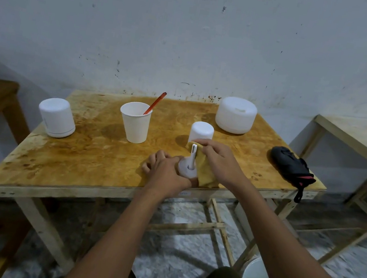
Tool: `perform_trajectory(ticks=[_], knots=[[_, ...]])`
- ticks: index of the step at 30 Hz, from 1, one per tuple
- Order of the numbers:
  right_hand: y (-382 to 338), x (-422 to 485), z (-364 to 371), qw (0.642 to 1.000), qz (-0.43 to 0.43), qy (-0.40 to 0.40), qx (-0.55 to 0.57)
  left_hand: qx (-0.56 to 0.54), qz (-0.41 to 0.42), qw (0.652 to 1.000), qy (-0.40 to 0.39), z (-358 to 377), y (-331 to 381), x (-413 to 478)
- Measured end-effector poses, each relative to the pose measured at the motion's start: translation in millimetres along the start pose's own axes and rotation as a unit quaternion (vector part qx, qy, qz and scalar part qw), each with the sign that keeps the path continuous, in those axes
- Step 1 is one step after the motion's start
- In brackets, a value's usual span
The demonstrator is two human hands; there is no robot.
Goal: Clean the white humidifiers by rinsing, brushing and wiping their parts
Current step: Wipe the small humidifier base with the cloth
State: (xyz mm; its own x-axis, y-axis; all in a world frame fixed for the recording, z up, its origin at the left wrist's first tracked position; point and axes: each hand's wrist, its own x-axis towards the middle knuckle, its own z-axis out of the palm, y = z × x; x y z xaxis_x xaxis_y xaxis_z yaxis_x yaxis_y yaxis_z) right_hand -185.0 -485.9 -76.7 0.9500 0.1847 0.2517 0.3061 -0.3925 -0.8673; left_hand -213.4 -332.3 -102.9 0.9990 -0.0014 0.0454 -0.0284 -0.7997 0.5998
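On the table [78, 158] near the paper cup [135, 122], left hand [167, 172] gripped a humidifier base [186, 170]; right hand [219, 161] pinched yellow cloth [205, 173] against its stem [193, 154]

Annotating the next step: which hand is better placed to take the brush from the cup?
Probably left. The left hand, gripping the base, lies nearer the cup with the brush; the right hand holds the cloth and would cross over.

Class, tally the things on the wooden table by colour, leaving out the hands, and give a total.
White: 5 (left humidifier, paper cup, small cover, wide humidifier, stemmed base)
Orange-red: 1 (brush handle)
Yellow: 1 (cloth)
Black: 1 (pouch)
Total: 8
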Motion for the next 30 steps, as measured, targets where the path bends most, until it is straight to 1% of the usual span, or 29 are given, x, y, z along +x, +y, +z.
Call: perform_trajectory(ticks=[3,4,7,11,13,18,20,22,23,25,27,30], knots=[[0,-9,5,0.997,-0.015,0.044,0.058,-0.008,0.003,1.0,0.009,1,0,-1],[2,-11,6,0.998,-0.007,0.046,0.045,-0.007,0.004,1.0,0.012,1,0,-1],[4,-15,9,0.999,0.033,0.017,-0.021,-0.002,0.0,1.0,0.023,4,1,-1],[2,-19,8,0.998,0.001,0.06,-0.017,0.016,-0.018,0.998,0.051,10,2,1],[1,-22,8,0.998,-0.004,0.068,-0.012,0.023,-0.022,0.997,0.067,12,2,1],[3,-23,5,0.995,0.03,0.027,-0.088,0.033,-0.024,0.995,0.095,18,2,1],[-1,-24,3,0.998,0.033,0.017,-0.055,0.03,-0.024,0.994,0.103,18,3,1],[-7,-27,0,0.998,0.04,0.006,0.043,0.034,-0.032,0.993,0.104,16,3,2],[-8,-28,-2,0.996,0.039,0.008,0.085,0.042,-0.037,0.994,0.098,15,3,4],[-9,-30,-7,0.993,0.035,0.029,0.112,0.062,-0.045,0.993,0.087,12,4,8],[-4,-31,-14,0.994,0.038,0.058,0.085,0.074,-0.05,0.993,0.082,11,5,14],[9,-27,-31,0.992,0.066,0.109,-0.004,0.068,-0.058,0.992,0.088,10,6,21]])
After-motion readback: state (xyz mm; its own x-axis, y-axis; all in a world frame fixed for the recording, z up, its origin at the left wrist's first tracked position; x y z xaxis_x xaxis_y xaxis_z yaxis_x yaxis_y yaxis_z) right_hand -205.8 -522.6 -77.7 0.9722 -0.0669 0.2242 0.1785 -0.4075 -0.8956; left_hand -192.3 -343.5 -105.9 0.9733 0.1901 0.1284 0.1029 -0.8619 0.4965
